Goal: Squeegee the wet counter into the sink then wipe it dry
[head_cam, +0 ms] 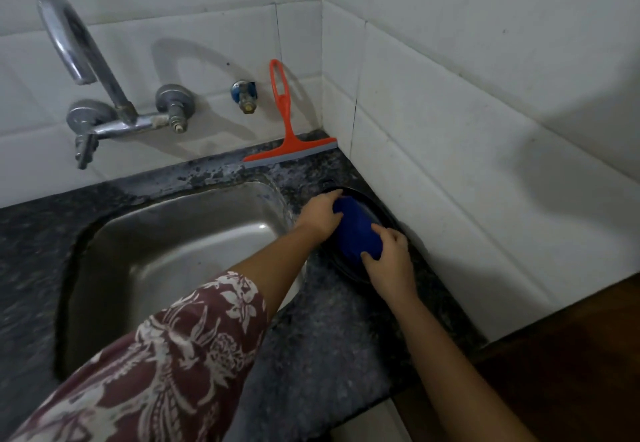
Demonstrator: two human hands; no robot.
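Note:
A folded blue cloth (356, 230) lies in a black round dish (382, 211) on the dark granite counter (329, 337), right of the steel sink (180, 241). My left hand (320, 215) grips the cloth's far end. At its near end my right hand (389, 256) has its fingers curled on the cloth. An orange squeegee (285, 130) leans upright against the tiled back wall, its grey blade on the counter's back corner, apart from both hands.
A chrome tap (104, 95) is mounted on the white tiled wall above the sink. A small blue valve (244, 95) sticks out beside the squeegee. A tiled side wall (467, 164) closes the counter on the right, with brown wood (571, 355) beyond its end.

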